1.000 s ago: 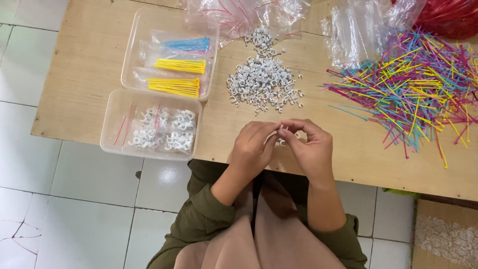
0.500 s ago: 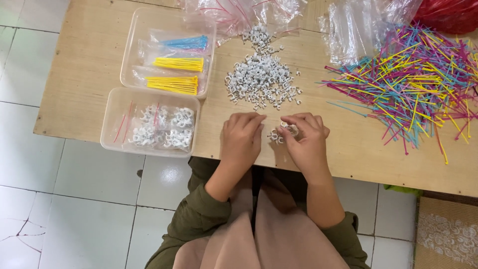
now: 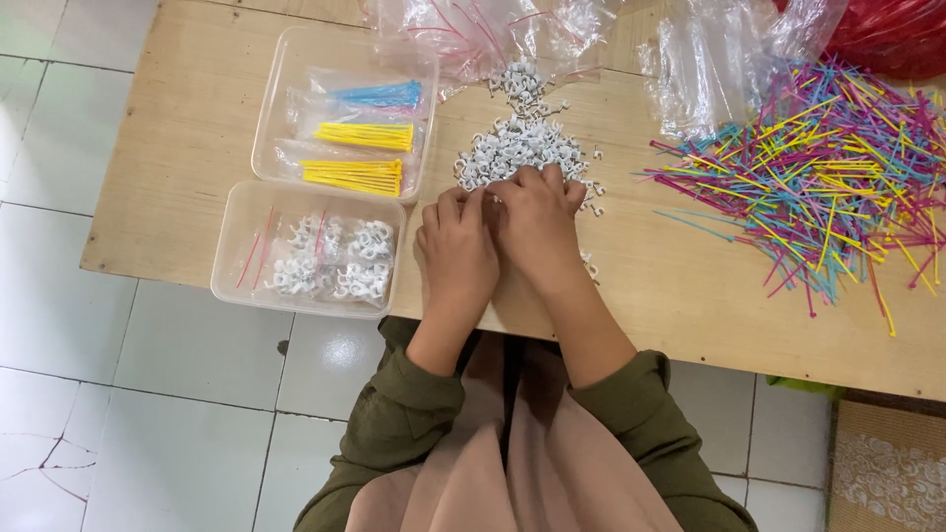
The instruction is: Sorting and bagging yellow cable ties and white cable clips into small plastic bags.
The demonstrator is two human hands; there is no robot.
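Note:
A heap of small white cable clips lies on the wooden table. My left hand and my right hand lie side by side, palms down, with their fingertips on the near edge of the heap. The fingers are bent over the clips, and what they grip is hidden. A few loose clips lie to the right of my right wrist.
Left of my hands a clear tray holds bundled white clips, and behind it another tray holds bagged blue and yellow ties. Loose coloured cable ties spread at right. Clear bags and a red bag lie at the back.
Both hands have moved away from the table's near edge, where they worked a small bunch of clips, forward onto the heap of white clips.

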